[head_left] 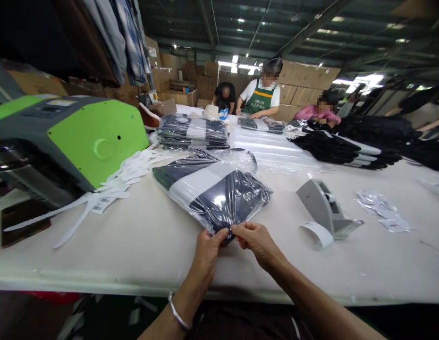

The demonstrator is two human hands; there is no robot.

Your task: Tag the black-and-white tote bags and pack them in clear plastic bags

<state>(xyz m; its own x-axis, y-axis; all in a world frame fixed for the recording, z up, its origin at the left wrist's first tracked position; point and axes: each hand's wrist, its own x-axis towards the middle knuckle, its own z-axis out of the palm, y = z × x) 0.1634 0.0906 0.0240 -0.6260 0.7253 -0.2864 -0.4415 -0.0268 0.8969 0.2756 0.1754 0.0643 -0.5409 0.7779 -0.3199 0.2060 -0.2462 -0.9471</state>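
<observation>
One plastic-bagged dark bundle point(213, 192) lies on the white table point(148, 250), left of a gray dispenser point(320, 208), its near end gripped by the left hand point(206, 250), thumb pressed on top, and pinched by the right hand point(255, 240), fingertips drawn together.

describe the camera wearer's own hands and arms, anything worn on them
Both the left hand and right hand are ungloved. The left forearm and right forearm show no sleeves where visible. A shiny, silver-coloured rounded bangle circles the left arm near the wrist; no bangle or watch shows on the right. Whether rings are worn is hard to tell.
</observation>
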